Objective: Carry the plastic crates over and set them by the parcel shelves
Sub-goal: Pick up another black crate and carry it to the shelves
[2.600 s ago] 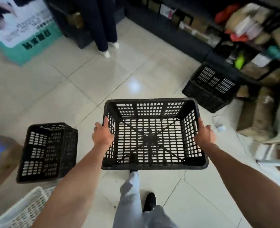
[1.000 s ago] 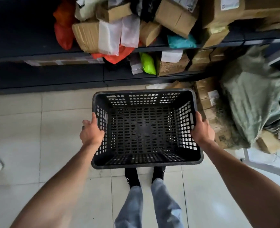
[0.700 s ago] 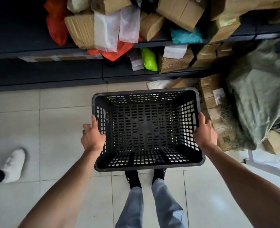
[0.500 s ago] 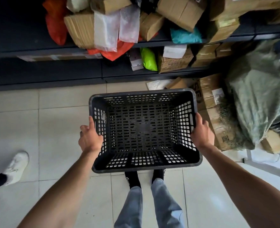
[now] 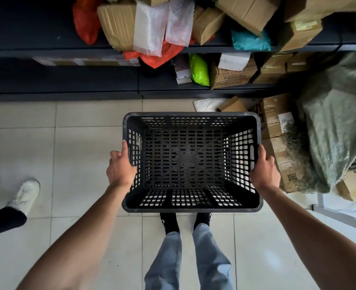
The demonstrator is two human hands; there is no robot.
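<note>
I hold an empty black plastic crate (image 5: pixel 190 162) with slotted walls level in front of me, above my feet. My left hand (image 5: pixel 120 168) grips its left side wall and my right hand (image 5: pixel 263 170) grips its right side wall. The dark parcel shelves (image 5: pixel 102 80) run across the top of the view, just beyond the crate's far rim, loaded with cardboard boxes, bubble-wrap packets and coloured bags. I cannot tell whether the crate's bottom touches the tiled floor (image 5: pixel 79 143).
Cardboard boxes (image 5: pixel 277 130) and a large green sack (image 5: pixel 340 126) are piled on the floor right of the crate. Another person's white shoes (image 5: pixel 24 195) and dark trouser leg stand at the left edge. Pale floor tiles lie left of the crate.
I have turned from the open floor to face the shelves, carrying the crate. In the last second the crate has sunk slightly lower, and the other person's shoes have stepped in from the left.
</note>
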